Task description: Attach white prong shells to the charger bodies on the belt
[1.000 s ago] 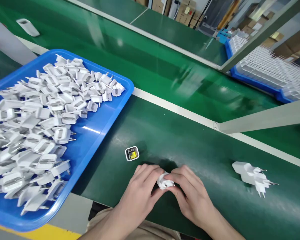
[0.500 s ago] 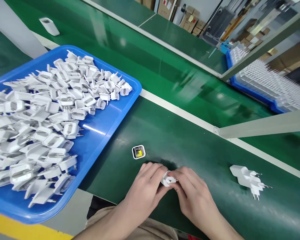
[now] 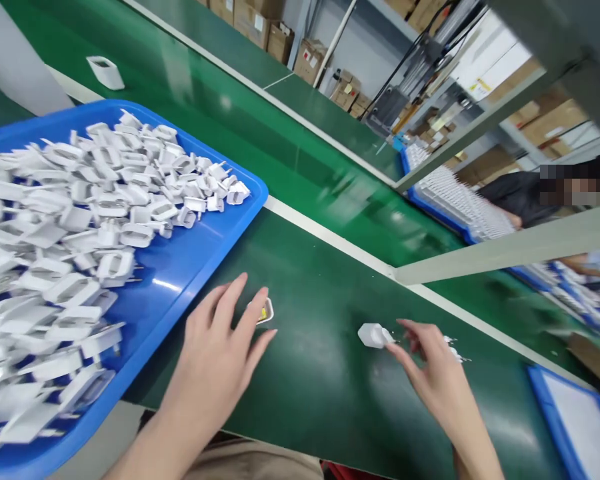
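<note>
My left hand (image 3: 220, 347) hovers open, fingers spread, over the green belt beside the blue tray (image 3: 200, 247); its fingertips partly cover a small white square part with a yellow label (image 3: 266, 311). My right hand (image 3: 430, 373) pinches a white plug adapter (image 3: 373, 335) by its pins and holds it just above the belt. More white plug adapters (image 3: 455, 350) lie behind that hand, mostly hidden. The tray holds a heap of several white plug adapters (image 3: 80, 220).
A white piece (image 3: 105, 71) rides the far belt lane at upper left. A grey frame bar (image 3: 505, 247) crosses on the right. Another blue tray of white parts (image 3: 450, 200) sits beyond it near a seated person. A blue tray corner (image 3: 575, 420) lies at lower right.
My hands have parted. The right hand carried the white plug adapter rightwards towards the lying adapters; the left let go, opened and moved left over the yellow-labelled part. The camera tilted up and rightwards.
</note>
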`<state>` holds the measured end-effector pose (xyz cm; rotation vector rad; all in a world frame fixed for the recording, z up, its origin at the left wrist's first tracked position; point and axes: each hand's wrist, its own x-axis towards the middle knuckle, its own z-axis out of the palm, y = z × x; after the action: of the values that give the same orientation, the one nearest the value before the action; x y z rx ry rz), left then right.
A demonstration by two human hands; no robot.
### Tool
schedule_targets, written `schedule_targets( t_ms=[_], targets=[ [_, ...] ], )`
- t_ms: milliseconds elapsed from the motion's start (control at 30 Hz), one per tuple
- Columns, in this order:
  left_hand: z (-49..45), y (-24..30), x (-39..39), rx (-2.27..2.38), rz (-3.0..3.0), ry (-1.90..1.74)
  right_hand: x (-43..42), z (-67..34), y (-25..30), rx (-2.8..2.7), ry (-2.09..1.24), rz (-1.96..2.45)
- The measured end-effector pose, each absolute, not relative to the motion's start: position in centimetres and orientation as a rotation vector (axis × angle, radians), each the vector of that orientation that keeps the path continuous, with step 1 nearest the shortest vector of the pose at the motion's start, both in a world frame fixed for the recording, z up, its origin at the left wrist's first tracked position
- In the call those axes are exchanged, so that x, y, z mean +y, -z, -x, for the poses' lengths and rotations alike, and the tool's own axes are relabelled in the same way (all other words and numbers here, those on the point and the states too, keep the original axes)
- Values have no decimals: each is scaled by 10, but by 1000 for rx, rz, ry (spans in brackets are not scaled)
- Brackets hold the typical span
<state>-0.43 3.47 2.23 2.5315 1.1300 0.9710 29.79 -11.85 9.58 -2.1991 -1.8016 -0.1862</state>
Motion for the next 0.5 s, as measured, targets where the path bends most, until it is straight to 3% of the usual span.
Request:
schedule_targets(
  t_ms=[200, 500],
  targets=[
    [4, 6, 40, 1007, -2492, -965, -131, -305, -150, -1469, 494, 2358],
    [9, -6, 25, 933, -2284, -1162, -92, -278, -115, -1885, -252, 2437]
  ],
)
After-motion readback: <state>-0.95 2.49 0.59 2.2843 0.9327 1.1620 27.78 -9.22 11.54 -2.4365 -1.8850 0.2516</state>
